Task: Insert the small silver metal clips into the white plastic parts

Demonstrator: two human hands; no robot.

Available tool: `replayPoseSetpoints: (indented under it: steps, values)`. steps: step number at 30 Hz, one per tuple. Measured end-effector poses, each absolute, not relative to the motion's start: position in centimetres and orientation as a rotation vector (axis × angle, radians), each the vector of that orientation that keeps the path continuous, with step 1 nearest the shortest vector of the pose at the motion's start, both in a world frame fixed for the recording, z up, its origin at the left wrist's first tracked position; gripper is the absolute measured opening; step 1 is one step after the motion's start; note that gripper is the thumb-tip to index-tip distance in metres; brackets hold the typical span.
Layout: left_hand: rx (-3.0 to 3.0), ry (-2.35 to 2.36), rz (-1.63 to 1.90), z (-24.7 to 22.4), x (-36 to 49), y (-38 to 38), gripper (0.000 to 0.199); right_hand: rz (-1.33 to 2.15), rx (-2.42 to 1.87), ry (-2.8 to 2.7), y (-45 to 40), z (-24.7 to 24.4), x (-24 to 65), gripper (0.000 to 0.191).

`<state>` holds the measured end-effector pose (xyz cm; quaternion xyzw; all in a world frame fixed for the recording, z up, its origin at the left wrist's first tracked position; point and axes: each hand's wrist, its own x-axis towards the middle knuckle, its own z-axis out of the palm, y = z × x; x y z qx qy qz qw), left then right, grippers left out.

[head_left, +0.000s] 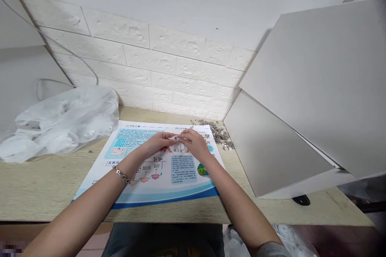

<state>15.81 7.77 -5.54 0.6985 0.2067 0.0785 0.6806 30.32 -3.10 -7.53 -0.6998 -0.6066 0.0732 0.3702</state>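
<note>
Over a printed poster (135, 192) on the table, both my hands hold one small white plastic part (179, 147). My left hand (158, 143), with a bracelet on its wrist, pinches the part's left edge. The fingers of my right hand (194, 143) are closed on its top and right side. Its inner face shows, but its fine details are too small to make out. Many small metal pieces (221, 134) lie in a loose pile beyond my right hand, some on the poster's upper right corner.
A translucent plastic bag (69, 122) of white parts rests at the left by a cable. Large white panels (313, 88) stand at the right, with a dark object (301, 200) beneath their edge. A white brick-patterned wall (163, 68) closes off the back.
</note>
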Motion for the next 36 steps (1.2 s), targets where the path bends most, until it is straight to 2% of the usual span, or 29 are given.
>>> replayPoseSetpoints:
  steps: [7,17,32,36]
  values:
    - [1.531,0.444,0.204,-5.8,15.9,8.0,0.031,0.206,-1.720,-1.541,-3.1,-7.5,30.6,0.027]
    - [1.551,0.428,0.185,-5.6,15.9,7.7,0.037,0.129,-1.874,-1.478,-3.2,-7.2,30.3,0.014]
    - [1.452,0.430,0.254,-5.5,16.0,7.2,0.038,0.219,-1.623,-1.300,-2.9,-7.7,29.0,0.017]
    - [1.466,0.425,0.275,-5.8,16.1,7.2,0.039,0.121,-1.668,-1.385,-3.0,-7.8,29.6,0.014]
